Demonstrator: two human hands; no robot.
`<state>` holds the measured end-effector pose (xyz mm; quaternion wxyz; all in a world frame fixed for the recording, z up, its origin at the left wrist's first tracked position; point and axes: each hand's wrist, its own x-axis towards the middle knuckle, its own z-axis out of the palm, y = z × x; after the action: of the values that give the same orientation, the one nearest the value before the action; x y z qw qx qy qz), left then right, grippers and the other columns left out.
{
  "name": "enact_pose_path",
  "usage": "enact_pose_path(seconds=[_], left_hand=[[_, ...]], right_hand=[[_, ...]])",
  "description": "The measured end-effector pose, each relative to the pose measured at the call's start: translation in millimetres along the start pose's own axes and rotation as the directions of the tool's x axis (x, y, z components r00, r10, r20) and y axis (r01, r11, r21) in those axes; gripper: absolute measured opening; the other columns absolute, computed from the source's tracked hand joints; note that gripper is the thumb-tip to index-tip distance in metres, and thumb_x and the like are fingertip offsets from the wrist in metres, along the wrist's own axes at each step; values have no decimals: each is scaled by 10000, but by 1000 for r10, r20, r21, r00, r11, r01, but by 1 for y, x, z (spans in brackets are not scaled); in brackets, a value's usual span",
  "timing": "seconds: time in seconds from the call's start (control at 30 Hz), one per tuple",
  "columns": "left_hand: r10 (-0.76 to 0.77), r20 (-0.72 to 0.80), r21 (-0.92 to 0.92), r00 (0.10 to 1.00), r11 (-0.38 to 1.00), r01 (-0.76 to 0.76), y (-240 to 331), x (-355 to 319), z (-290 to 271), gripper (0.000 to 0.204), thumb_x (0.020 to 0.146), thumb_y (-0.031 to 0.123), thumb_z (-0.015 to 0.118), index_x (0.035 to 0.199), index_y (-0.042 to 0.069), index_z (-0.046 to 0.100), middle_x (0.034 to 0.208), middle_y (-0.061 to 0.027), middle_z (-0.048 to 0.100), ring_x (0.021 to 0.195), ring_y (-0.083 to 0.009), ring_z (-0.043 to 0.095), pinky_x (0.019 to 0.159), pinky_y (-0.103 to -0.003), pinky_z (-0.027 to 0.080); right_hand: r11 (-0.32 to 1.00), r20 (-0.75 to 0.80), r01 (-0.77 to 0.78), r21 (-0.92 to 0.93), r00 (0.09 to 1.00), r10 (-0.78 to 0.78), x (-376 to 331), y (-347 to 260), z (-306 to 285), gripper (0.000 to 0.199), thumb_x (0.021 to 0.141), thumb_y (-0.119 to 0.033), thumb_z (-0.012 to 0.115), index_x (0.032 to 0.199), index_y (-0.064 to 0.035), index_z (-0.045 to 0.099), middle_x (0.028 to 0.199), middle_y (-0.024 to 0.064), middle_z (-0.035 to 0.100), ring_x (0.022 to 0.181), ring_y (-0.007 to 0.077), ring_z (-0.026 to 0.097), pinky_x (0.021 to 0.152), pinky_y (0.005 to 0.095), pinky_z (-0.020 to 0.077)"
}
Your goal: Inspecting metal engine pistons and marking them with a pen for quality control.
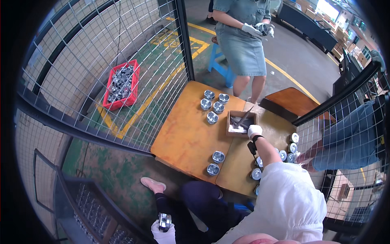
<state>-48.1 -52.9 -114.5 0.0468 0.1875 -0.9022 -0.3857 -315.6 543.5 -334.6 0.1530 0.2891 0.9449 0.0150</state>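
Note:
My left hand (163, 234), in a white glove, is closed round a silver engine piston (165, 222) low in the view, beside my leg. My right hand (254, 131), also gloved in white, is at the right edge of a small open cardboard box (242, 133) on the table. Its fingers look curled; what they hold, if anything, is hidden. In the box lie a dark, pointed flat tool (244, 117) and something white. Several pistons (212, 118) stand left of the box, a pair (218, 156) sits nearer me, and more (282, 155) stand right of my arm.
The wooden table (185, 134) is bordered by wire mesh panels (150, 53). A red crate (134, 95) of metal parts lies beyond the left mesh. Across the table a gloved person (243, 44) holds a dark part near a blue stool (219, 65); another person (345, 138) is at right.

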Motion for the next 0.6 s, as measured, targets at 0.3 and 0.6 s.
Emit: enact_pose_path(seconds=[0.3, 0.6], left_hand=[[-15, -47, -22, 999, 1000, 14, 26, -14, -18, 494, 731, 53, 837, 1174, 10, 622, 997, -136, 700, 877, -199, 680, 802, -349, 560], [-64, -47, -335, 997, 941, 45, -58, -32, -15, 609, 702, -86, 789, 1262, -10, 559, 1189, -107, 596, 1057, -226, 640, 911, -364, 553]], right_hand=[[960, -18, 269, 76, 963, -268, -10, 34, -26, 240, 879, -138, 539, 947, -67, 758, 1003, 202, 718, 954, 395, 691, 829, 440, 561], [894, -47, 146, 423, 989, -139, -92, 90, -24, 273, 931, -261, 527, 954, -108, 752, 844, 184, 722, 765, 354, 711, 661, 448, 562]])
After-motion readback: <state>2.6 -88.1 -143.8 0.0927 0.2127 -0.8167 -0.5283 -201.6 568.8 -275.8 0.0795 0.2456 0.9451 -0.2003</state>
